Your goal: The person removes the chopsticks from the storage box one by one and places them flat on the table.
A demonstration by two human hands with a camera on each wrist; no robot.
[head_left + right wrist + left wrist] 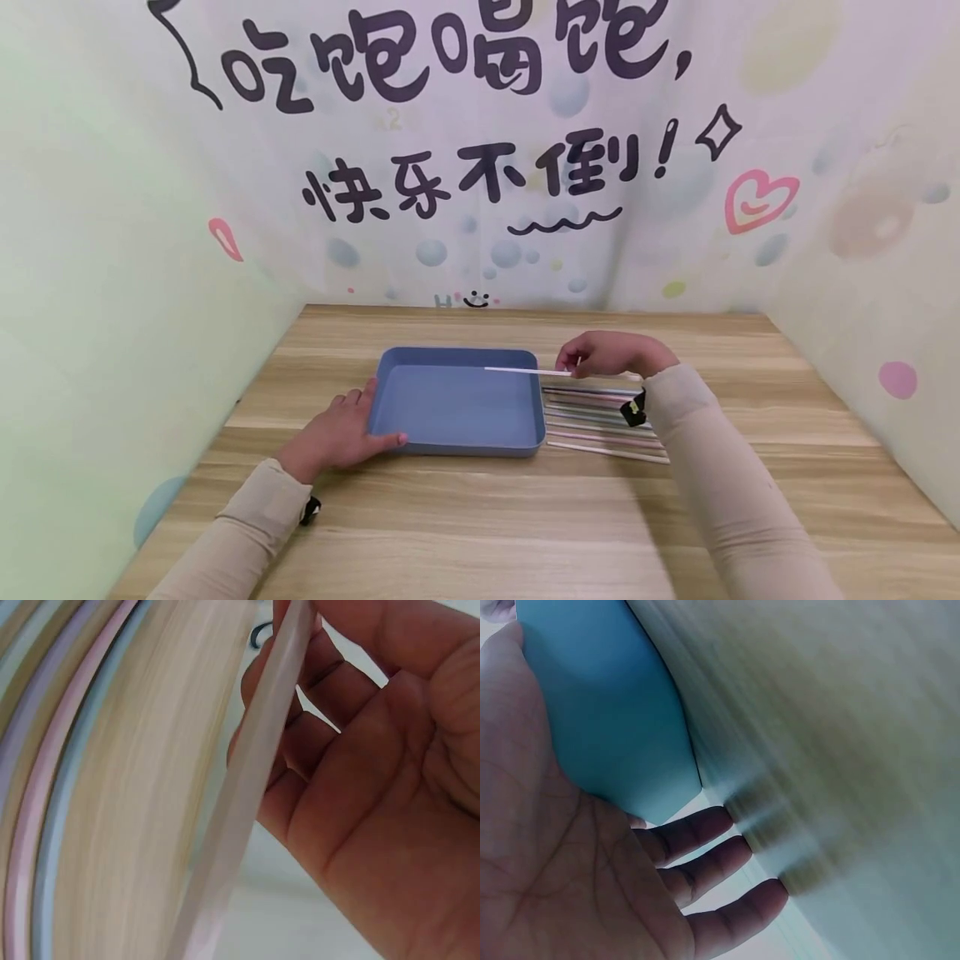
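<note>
A shallow blue rectangular tray (457,408) lies on the wooden table. My left hand (337,432) rests against its left end, fingers extended along the side and thumb across the near rim; in the left wrist view three fingertips (769,894) reach down to the tabletop. Above the tray's right side, my right hand (611,353) pinches a pale, whitish-pink chopstick (517,371) between thumb and fingers. Its far end points left over the tray. Below this hand, several pastel chopsticks (600,451) lie side by side, just right of the tray.
A printed cloth backdrop (420,275) rises behind the table's back edge, and pale walls (112,292) flank both sides. Pink and blue chopsticks (43,787) show beside the lifted one in the right wrist view. Wood tabletop (465,525) stretches in front of the tray.
</note>
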